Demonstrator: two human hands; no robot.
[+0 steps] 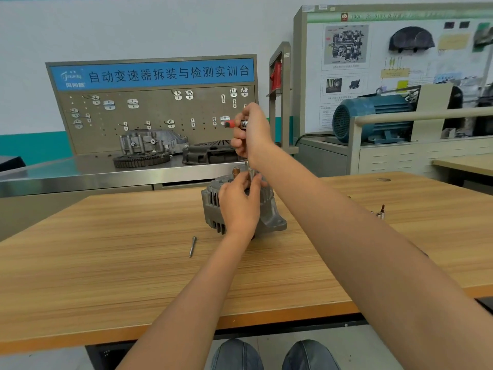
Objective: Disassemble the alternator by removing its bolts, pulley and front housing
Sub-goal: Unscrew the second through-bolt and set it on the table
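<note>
At the upper left of the frame I see a pegboard [149, 113] with hooks behind a steel bench [80, 172], where a gearbox casing [149, 141] and a toothed ring [141, 159] sit. Lower, left of centre, one loose bolt [192, 246] lies on the wooden table [106, 249], near the alternator and apart from it, so I judge at least one through-bolt is already out.

In the centre the alternator [213, 206] stands on end on the table. My left hand [240, 206] lies over its top and side, fingers curled about the housing and up around the lower shank of the tool, steadying both. Just above, my right hand [252, 132] is clamped on a ratchet driver [234, 123] with a red handle, its extension [250, 170] running straight down to the alternator's top face.

I judge the step in hand is undoing another housing bolt; the pulley and the front housing still look to be in place, though the hands hide much. The next move calls for keeping the extension upright on the bolt head while I turn.

At the right, small sockets [382, 212] stand on the table, well apart.
</note>
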